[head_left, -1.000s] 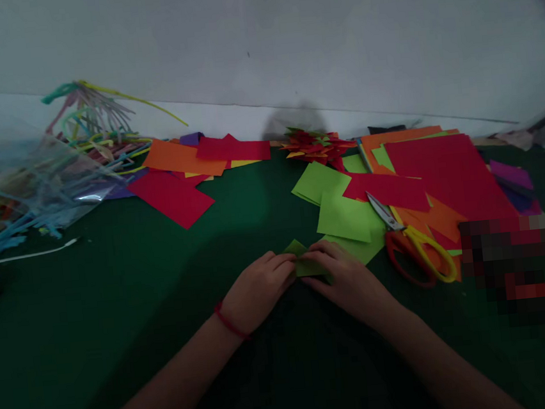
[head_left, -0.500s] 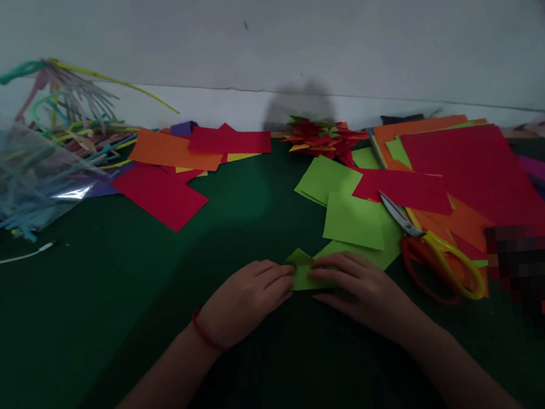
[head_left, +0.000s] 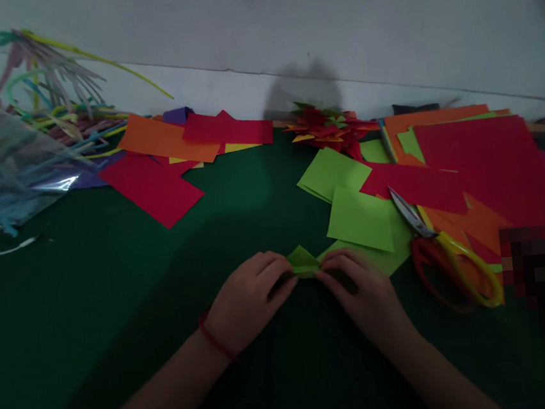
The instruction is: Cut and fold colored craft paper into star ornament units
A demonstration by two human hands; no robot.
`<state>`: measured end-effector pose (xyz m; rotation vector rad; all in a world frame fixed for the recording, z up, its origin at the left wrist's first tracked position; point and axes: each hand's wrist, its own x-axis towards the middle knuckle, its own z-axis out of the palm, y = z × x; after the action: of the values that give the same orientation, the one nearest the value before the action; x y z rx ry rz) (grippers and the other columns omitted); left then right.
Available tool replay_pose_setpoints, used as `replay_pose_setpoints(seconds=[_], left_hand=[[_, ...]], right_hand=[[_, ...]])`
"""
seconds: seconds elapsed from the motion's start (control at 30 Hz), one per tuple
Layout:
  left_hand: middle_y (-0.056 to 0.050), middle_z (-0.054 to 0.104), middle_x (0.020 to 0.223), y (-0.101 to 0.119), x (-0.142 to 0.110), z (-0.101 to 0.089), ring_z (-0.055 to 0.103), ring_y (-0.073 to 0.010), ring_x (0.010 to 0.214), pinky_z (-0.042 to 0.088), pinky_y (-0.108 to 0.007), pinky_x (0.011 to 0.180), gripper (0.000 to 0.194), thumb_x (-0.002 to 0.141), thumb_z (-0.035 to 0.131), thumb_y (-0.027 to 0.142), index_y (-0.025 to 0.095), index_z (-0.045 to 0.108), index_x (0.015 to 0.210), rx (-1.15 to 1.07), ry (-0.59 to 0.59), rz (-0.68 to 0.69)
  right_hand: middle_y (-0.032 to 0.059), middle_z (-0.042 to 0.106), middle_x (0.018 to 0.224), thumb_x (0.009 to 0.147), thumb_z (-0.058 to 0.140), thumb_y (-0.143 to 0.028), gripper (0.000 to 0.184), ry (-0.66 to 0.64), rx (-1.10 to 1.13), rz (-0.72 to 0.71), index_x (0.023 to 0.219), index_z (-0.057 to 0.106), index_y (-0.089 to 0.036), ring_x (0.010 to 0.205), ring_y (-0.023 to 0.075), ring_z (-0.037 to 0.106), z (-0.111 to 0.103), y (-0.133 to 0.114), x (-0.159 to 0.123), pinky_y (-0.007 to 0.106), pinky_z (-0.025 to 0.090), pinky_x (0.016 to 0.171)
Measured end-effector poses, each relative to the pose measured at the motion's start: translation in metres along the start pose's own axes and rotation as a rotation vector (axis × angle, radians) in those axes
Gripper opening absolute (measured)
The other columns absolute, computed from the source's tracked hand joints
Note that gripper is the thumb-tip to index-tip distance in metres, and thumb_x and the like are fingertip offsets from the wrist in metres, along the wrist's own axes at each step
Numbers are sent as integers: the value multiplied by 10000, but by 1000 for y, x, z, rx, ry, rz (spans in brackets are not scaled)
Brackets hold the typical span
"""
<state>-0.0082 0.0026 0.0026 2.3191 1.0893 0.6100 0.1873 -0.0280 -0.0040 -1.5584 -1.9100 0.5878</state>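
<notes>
Folded green paper [head_left: 301,259] is pinched between two bare hands on a dark-green worktop [head_left: 130,276], one corner pointing toward the pale wall [head_left: 177,14] that faces us. The left hand [head_left: 252,293], a red band [head_left: 216,340] around its wrist, has thumb and fingers closed on the paper's left end; the right hand [head_left: 367,285] grips the right end in the same way. Just beyond the right hand lie overlapping lime-green squares [head_left: 358,219], beside scissors [head_left: 425,231] with one red and one yellow handle, resting over scattered paper. A large red sheet [head_left: 484,158] tops the stack at right. Near the wall sits a spiky cluster [head_left: 328,131] of red, orange and green pieces; at left, orange paper [head_left: 162,138] lies near a clear plastic bag [head_left: 23,167] and colorful fuzzy stems [head_left: 63,64].
</notes>
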Motion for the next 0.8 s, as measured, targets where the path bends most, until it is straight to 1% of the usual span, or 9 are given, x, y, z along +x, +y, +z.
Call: replay_pose_setpoints(seconds=[0.13,0.3,0.43,0.57,0.8], left_hand=[[-44,551,915,2,1,4,523,-146,851,451,-305,775,122,870,434,201,159,549,878,15,23,-64],[-45,531,939,3,2,8,512,-165,876,452,-319,763,126,849,465,192,167,507,965,27,1,-184],[-42,524,957,5,2,7,504,-169,876,440,-328,772,151,843,465,184,179,506,988,52,-15,-170],[-39,543,926,6,2,5,503,-174,839,433,-350,751,142,856,428,182,175,514,969,116,-5,-179],[-42,556,910,8,2,6,499,-172,828,438,-340,719,150,847,422,141,162,525,954,168,-15,-179]], right_hand=[[35,569,849,823,534,-265,82,10,-9,49,814,555,-186,819,170,543,3,-2,1,320,437,734],[29,545,840,811,551,-264,86,70,-58,88,821,522,-183,800,163,527,8,-6,-1,306,430,712],[26,527,845,803,562,-255,98,78,-63,92,822,497,-185,784,154,517,8,-6,-2,291,429,692],[31,522,854,800,564,-245,88,66,-79,90,814,502,-184,801,158,516,7,-6,0,291,430,695],[39,530,865,799,558,-255,81,73,-88,94,817,519,-185,806,170,524,8,-5,-1,309,439,699]])
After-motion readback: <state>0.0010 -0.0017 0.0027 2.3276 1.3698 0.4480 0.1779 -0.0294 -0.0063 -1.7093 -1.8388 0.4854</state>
